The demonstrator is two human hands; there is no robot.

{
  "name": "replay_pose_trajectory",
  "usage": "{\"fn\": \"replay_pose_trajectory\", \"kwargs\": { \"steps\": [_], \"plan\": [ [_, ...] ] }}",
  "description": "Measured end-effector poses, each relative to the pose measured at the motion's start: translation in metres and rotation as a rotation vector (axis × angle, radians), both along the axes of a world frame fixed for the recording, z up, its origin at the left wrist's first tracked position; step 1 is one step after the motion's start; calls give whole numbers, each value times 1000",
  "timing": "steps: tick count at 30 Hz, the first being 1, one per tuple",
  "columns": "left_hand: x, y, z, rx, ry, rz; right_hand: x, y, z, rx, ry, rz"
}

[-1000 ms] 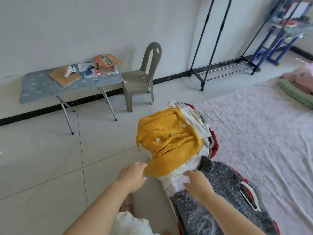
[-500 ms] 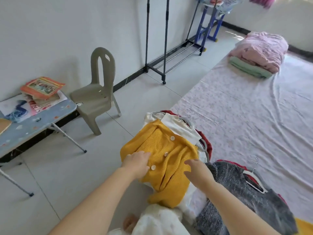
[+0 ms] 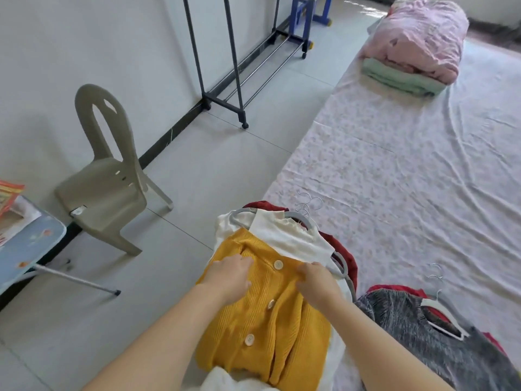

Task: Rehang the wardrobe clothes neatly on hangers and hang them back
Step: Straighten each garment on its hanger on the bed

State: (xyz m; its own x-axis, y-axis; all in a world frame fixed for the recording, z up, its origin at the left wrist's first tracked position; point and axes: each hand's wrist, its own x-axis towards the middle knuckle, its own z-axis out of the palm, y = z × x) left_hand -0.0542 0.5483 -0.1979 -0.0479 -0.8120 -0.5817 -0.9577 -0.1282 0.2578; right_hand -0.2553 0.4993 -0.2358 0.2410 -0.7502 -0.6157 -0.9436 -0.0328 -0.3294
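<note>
A yellow buttoned cardigan [image 3: 262,328] lies on top of a pile of clothes at the near corner of the bed. My left hand [image 3: 229,273] rests on its upper left part, fingers curled onto the knit. My right hand [image 3: 317,280] pinches the cardigan's upper right edge. Under it lies a white top [image 3: 284,235] on a grey hanger [image 3: 342,268], with a dark red garment [image 3: 342,251] below. A grey knit sweater [image 3: 434,348] on a white hanger [image 3: 439,314] lies to the right. The black clothes rack [image 3: 225,69] stands empty by the wall.
A beige plastic chair [image 3: 110,179] stands left on the tiled floor, beside a blue folding table [image 3: 25,249] with papers. The bed sheet [image 3: 408,170] stretches ahead; folded pink and green bedding [image 3: 417,49] sits at its far end. A blue shelf frame [image 3: 313,12] stands beyond the rack.
The view has swung right toward the bed and rack. Both hands have moved up the yellow cardigan from its lower hem to its upper part near the top button.
</note>
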Motion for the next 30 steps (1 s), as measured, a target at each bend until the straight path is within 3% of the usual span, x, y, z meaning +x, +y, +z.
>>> {"fn": "replay_pose_trajectory", "kwargs": {
  "steps": [14,23,30],
  "plan": [
    [6,-133,-79,55,80,25,19,-158,-111,-7,10,-181],
    [3,-156,-114,121,95,19,16,-171,-158,-13,-3,-261],
    [-4,-154,-105,45,128,0,11,-163,-135,-154,-86,-354]
  ]
}}
